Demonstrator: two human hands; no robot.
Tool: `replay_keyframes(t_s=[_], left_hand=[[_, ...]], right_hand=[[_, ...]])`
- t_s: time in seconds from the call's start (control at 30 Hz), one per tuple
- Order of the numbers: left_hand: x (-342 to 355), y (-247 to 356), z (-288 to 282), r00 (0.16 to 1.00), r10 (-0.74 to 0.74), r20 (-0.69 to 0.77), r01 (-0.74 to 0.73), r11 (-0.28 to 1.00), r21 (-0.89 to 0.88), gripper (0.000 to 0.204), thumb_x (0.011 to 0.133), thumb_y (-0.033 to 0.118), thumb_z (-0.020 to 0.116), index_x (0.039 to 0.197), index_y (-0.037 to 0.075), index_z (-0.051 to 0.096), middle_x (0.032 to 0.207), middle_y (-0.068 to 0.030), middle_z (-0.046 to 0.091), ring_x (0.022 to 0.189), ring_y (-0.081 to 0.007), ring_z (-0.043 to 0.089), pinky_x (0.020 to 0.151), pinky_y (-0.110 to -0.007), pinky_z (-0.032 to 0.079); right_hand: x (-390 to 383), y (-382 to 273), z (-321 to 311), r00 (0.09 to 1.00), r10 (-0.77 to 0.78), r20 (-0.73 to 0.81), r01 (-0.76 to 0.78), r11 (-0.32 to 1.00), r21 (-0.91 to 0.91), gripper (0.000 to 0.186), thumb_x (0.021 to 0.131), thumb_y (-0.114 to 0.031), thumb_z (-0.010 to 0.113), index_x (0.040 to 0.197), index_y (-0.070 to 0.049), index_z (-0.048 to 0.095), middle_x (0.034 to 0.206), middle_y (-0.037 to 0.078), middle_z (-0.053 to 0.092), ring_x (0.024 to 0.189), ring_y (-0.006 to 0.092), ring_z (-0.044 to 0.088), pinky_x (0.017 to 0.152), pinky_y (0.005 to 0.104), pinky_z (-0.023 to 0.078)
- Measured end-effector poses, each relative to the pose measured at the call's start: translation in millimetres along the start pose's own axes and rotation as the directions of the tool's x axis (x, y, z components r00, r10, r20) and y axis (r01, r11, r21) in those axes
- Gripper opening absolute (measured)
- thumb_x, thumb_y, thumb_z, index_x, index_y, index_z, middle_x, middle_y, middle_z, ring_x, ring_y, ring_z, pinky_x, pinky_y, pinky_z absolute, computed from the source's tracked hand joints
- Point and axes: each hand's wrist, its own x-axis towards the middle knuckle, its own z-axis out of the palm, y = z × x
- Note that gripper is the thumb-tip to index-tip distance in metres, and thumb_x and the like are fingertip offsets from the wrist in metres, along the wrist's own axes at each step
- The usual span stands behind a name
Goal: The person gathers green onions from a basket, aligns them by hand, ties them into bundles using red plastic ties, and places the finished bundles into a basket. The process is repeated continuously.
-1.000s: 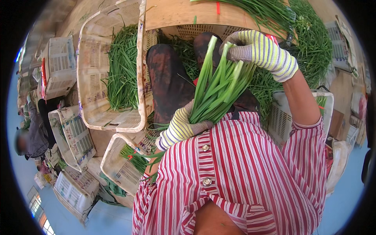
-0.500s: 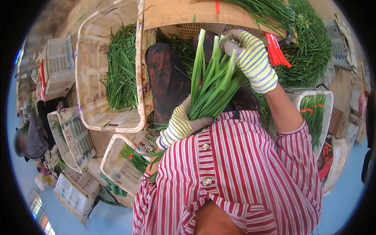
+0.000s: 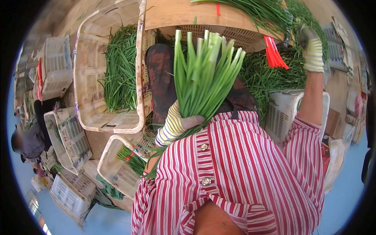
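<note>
My left hand, in a striped glove, is closed round the leaves of a thick bunch of garlic chives. Pale cut stem ends fan out at the top, while some leaf tips trail below the wrist. My right hand, gloved alike, is stretched out at the far right, over the edge of a big heap of loose chives. Motion smears its fingers, so whether they grip anything does not show. Between the hands, red tie strips hang off the edge of a wooden board.
More chives lie on the board. At left, a large white crate holds loose chives. A smaller crate has red-tied bunches. Another crate stands by my right arm. A person sits far left.
My right hand has left the bunch's stems and moved far right to the heap. The bunch in my left hand looks fuller and more fanned out, its stem ends higher.
</note>
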Motion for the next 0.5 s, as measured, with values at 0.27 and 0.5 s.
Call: replay_keyframes(t_s=[0.27,0.5], left_hand=[[3,1,-6,0.999,0.01,0.038,-0.01,1.0,0.0,0.065,0.064,-0.001,0.075,0.124,0.001,0.048,0.114,-0.0093,0.06,0.104,-0.0185,0.057,0.094,-0.033,0.042],[4,-4,-4,0.999,0.032,0.044,-0.036,0.994,0.101,0.065,0.065,-0.005,0.073,0.124,0.001,0.047,0.115,-0.0089,0.06,0.106,-0.0175,0.056,0.094,-0.033,0.043]], right_hand=[[-85,-33,74,0.843,-0.117,0.525,0.367,0.838,-0.404,0.022,0.078,-0.008,0.059,0.099,-0.001,0.061,0.092,0.005,0.062,0.085,0.0131,0.056,0.079,0.0254,0.044],[-99,-55,147,0.731,-0.154,0.665,0.343,0.925,-0.163,0.022,0.08,-0.015,0.062,0.096,-0.002,0.062,0.092,0.004,0.062,0.082,0.0118,0.059,0.072,0.0253,0.047]])
